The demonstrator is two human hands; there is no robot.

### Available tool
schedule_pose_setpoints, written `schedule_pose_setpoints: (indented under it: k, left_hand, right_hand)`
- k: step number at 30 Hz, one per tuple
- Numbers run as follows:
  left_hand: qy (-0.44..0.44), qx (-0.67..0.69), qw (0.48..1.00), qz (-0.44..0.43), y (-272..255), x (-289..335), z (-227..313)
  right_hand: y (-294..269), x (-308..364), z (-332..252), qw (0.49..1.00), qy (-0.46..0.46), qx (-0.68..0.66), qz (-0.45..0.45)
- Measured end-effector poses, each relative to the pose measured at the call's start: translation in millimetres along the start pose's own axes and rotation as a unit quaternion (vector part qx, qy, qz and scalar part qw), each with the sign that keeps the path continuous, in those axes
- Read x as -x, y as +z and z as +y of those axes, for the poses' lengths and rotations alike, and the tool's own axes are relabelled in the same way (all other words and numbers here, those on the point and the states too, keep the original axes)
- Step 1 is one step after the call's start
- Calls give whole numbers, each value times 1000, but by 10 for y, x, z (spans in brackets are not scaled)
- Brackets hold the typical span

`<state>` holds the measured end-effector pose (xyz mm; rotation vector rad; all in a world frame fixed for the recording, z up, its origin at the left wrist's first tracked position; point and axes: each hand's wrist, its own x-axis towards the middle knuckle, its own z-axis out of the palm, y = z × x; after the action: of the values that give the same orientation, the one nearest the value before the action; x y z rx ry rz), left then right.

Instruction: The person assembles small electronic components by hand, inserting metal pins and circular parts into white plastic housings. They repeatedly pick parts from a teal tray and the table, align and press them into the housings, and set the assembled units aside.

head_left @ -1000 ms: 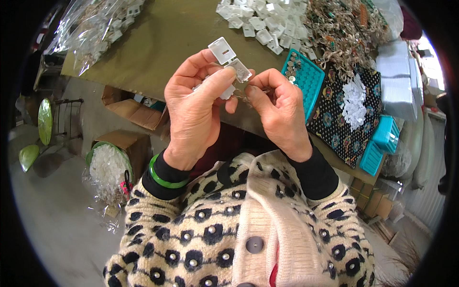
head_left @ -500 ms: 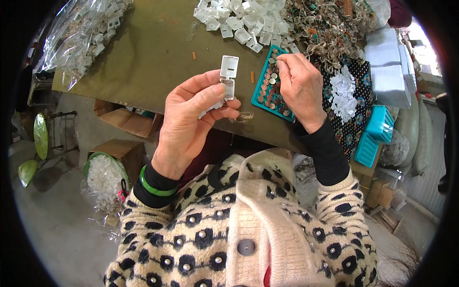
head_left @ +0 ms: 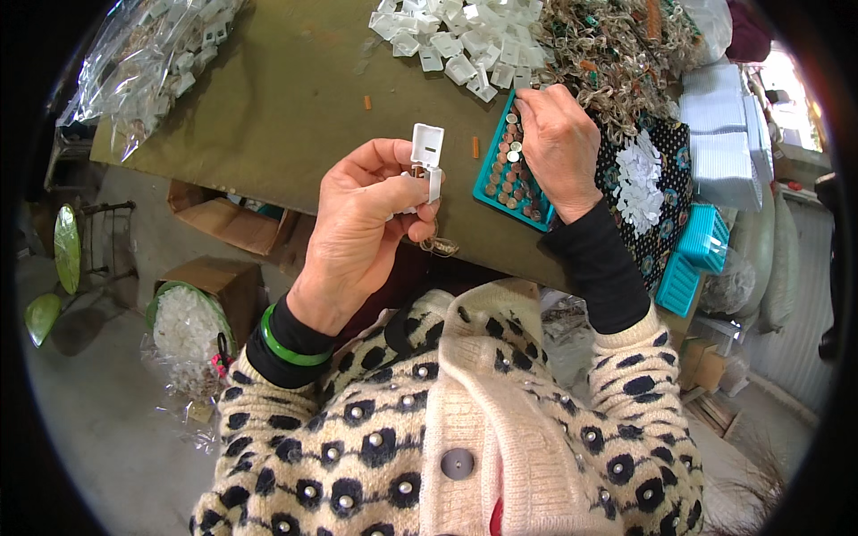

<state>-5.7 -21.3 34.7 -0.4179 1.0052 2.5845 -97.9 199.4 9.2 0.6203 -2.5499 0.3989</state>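
Note:
My left hand (head_left: 362, 210) grips a small white plastic box (head_left: 428, 145) between thumb and fingers. Its hinged lid stands up, and the thumb covers much of the lower half. A small looped bundle of thin wire (head_left: 440, 247) hangs just below those fingers. To the right, a teal tray (head_left: 480, 189) holds rows of small round metal discs (head_left: 507, 175), some copper-coloured and some silver, like button cells. My right hand (head_left: 563, 147) reaches over the tray's far right part, thumb and fingertips pressed together at its far end. Whatever they pinch is hidden.
White plastic cases (head_left: 460, 45) are heaped at the back, beside tangled wires (head_left: 617, 54). White pieces (head_left: 638, 183) lie on dark patterned cloth. A clear bag (head_left: 152, 67) sits far left. Two orange strips (head_left: 475, 147) (head_left: 367, 103) lie on the table. Teal trays (head_left: 681, 281) stand at right.
My left hand has lowered and turned the white box, so its lower half shows less. My right fingertips have shifted slightly toward the tray's far end.

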Motion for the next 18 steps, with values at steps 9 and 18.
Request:
schedule_pose_setpoints:
  k: [9, 18]
  left_hand:
    - [-2, -10, 1000, 1, -4, -35, -31]
    - [-8, 20, 1000, -18, -47, -35, -33]
  right_hand:
    - [-205, 11, 1, 970, 137, -191, -66]
    - [-263, -17, -25, 971, 80, -213, -69]
